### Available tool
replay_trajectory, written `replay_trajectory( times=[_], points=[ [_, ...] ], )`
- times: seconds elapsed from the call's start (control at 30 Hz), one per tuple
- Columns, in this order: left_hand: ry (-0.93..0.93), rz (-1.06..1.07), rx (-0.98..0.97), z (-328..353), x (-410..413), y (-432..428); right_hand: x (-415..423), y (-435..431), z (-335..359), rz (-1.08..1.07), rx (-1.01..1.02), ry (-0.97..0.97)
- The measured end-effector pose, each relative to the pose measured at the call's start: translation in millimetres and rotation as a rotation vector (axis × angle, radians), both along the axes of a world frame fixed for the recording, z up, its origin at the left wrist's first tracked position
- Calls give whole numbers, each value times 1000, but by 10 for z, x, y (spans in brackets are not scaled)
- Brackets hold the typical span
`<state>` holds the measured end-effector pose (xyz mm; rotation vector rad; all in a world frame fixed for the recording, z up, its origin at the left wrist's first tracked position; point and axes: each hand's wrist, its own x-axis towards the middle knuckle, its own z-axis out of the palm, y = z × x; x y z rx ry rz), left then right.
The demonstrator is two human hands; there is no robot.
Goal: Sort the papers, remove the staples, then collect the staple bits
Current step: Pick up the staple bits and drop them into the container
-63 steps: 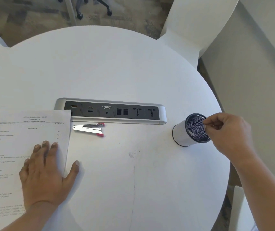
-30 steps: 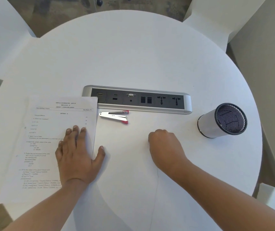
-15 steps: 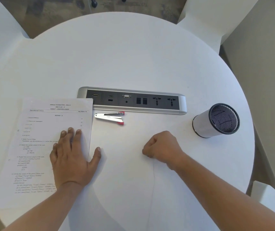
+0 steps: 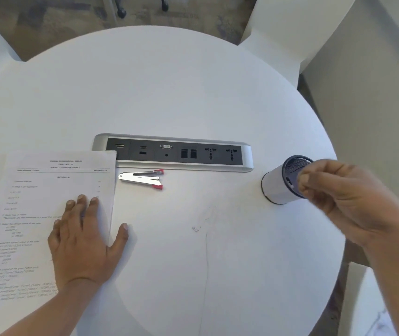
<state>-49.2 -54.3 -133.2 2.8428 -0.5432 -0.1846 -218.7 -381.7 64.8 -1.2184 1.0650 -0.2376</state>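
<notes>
A printed paper stack [image 4: 48,190] lies at the table's left, and my left hand [image 4: 84,241] presses flat on its right edge, thumb on the tabletop. A silver stapler with red tips [image 4: 142,179] lies just right of the papers. At the right stands a white cup with a black mesh inside [image 4: 276,185]. My right hand [image 4: 339,197] hovers over the cup's mouth with thumb and fingertips pinched together; the staple bits between them are too small to make out. A tiny speck [image 4: 196,229] sits mid-table.
A silver and black power and data strip [image 4: 174,154] is set into the round white table [image 4: 169,93] behind the stapler. White chairs [image 4: 290,32] stand at the far right and far left. The table edge is close to the cup.
My right hand has lifted from the middle of the table, where it was curled in a fist, and moved right to the cup's mouth. My left hand stays on the papers.
</notes>
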Motion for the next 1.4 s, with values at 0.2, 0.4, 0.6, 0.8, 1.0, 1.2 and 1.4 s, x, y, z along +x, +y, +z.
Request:
replay_trajectory(
  times=[0.2, 0.4, 0.6, 0.8, 1.0, 1.2, 1.4],
  points=[
    [10, 6, 2, 1, 0, -2, -158, -522, -145, 46, -521, 401],
    [11, 17, -26, -4, 10, -27, -169, -632, -236, 200, -721, 540],
    [-35, 13, -72, -4, -2, -56, -168, -646, -284, 226, -731, 547],
    [-41, 11, -73, -39, 3, -31, -154, -616, -308, 231, -708, 521],
    [-16, 1, -13, -16, 11, -50, -39, -299, -221, 304, -837, 472],
    [-24, 8, 0, -3, 2, -45, 202, 586, -738, 769, -872, 454],
    [-13, 12, 15, -6, 2, -26, 364, 948, -1233, 983, -910, 469]
  ],
)
